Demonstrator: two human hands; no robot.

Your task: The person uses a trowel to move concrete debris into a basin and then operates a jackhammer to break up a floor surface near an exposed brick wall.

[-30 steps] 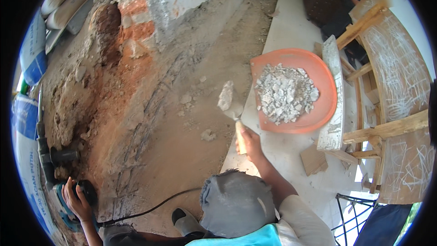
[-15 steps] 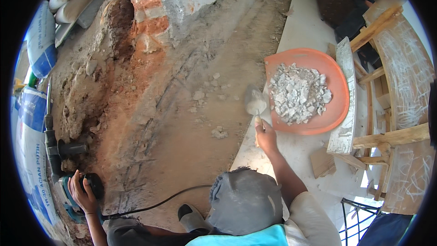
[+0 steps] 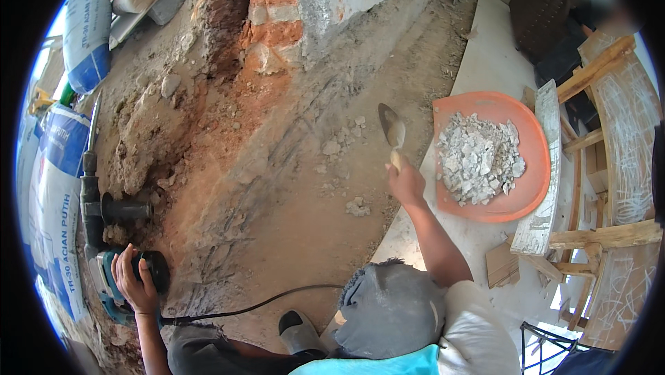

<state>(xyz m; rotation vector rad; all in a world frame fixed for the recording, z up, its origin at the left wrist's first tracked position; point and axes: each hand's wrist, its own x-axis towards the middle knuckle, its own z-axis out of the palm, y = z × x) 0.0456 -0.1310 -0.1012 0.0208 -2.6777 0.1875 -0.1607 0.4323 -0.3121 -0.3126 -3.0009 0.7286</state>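
Note:
My right hand grips the wooden handle of a small pointed trowel. Its metal blade is over the dusty ground, pointing away from me, left of an orange dustpan-shaped tray. Pale broken rubble is heaped in that tray. At the left, my left hand lies with curled fingers over the body of a teal and black rotary hammer. The tool's long metal bit points away, and a black side handle sticks out to the right.
A black cord runs from the tool past my slippered foot. Blue-and-white bags line the left edge. Broken brick wall stands ahead. A whitened board and wooden frame border the tray. Another person is at far right.
My right hand has moved the trowel forward and left, away from the tray's edge, and its blade is turned. The whole view has shifted slightly; my left hand stays on the rotary hammer.

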